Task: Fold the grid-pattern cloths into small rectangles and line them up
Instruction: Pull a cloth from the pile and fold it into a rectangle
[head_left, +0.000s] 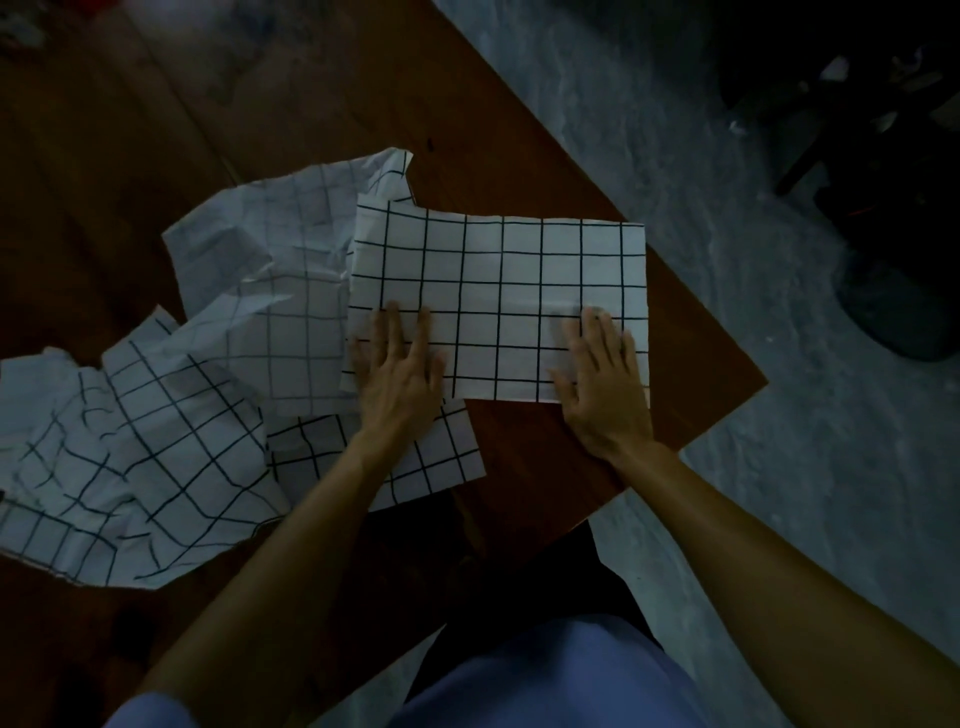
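**Both palms pressing a folded grid cloth flat**

The folded grid cloth (498, 301) lies as a flat rectangle near the corner of the wooden table (519, 156). The left hand (400, 369) rests palm-down on its near left edge, fingers straight and spread. The right hand (602, 379) lies likewise on its near right edge, fingers extended. Both forearms reach forward. Crumpled grid cloths (156, 415) lie heaped just to the left, partly beneath it.

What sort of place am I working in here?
Probably a dim home or workshop room: a wooden table on a grey concrete-like floor, with a dark chair base nearby.
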